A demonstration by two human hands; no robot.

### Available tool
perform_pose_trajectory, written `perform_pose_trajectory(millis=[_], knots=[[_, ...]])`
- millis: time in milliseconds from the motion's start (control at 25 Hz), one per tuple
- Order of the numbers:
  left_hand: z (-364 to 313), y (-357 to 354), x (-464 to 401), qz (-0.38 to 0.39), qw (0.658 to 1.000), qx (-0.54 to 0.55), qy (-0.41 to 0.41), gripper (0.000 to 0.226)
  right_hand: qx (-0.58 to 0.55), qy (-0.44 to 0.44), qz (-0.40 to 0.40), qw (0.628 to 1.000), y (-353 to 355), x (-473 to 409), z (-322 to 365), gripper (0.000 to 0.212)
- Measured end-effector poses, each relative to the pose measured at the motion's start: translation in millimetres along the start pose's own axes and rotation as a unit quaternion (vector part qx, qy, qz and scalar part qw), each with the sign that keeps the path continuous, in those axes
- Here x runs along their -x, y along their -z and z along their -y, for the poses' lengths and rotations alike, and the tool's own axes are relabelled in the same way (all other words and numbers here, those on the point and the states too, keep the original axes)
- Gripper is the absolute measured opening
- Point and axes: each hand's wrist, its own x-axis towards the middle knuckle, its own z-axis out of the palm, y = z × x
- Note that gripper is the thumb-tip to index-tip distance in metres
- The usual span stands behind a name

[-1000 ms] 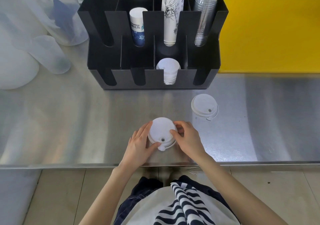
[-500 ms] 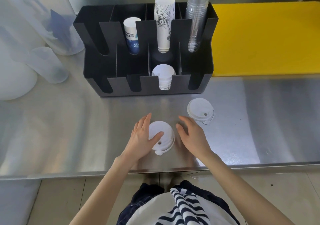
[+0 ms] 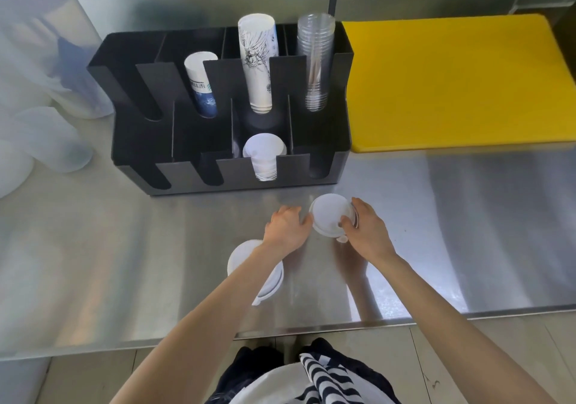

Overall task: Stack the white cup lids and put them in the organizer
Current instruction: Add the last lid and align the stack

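The person stands at a steel bench [image 3: 124,263] with both arms stretched forward. The right hand [image 3: 366,229] is closed around the right edge of a white cup lid [image 3: 330,218], thumb on top near the sip hole and fingers curled round the far rim. The left hand [image 3: 288,227] sits just left of that same lid, fingers bent, with the thumb tip touching the lid's left edge; from here it is hard to say whether it truly grips the lid or only steadies it. The lid looks slightly tilted, though I cannot tell if it has left the bench.

A second white lid [image 3: 240,255] lies flat on the bench nearer the person, partly hidden beneath the left forearm, well apart from the one in hand.

Beyond the hands stands the black organizer [image 3: 134,142], its slotted fronts facing the person. In the near row, the third compartment from the left holds a stack of white lids [image 3: 264,154]. In the far row stand a short paper cup stack [image 3: 201,82], a tall printed paper cup stack [image 3: 257,60] and a stack of clear plastic cups [image 3: 315,60]. A yellow cutting board [image 3: 452,82] lies just right of the organizer, and frosted plastic containers [image 3: 46,138] sit at the far left
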Motion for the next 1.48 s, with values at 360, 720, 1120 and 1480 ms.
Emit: perform_pose_trajectory(millis=[360,720,1120,1480], knots=[[-10,-19,-13,0.02,1.0,0.013,0.018,0.034,-0.022,-0.021,0.029,0.999,-6,-6,-1,0.046],[16,13,19,-0.106,0.981,0.161,-0.019,0.037,-0.156,-0.008,-0.047,0.987,-7,13,29,0.025],[87,31,68,-0.143,0.977,0.156,-0.013,0.039,-0.231,-0.03,0.056,0.971,-44,57,65,0.022],[108,22,77,-0.156,0.981,0.115,-0.027,0.041,-0.183,-0.037,0.078,0.979,-63,72,69,0.026]])
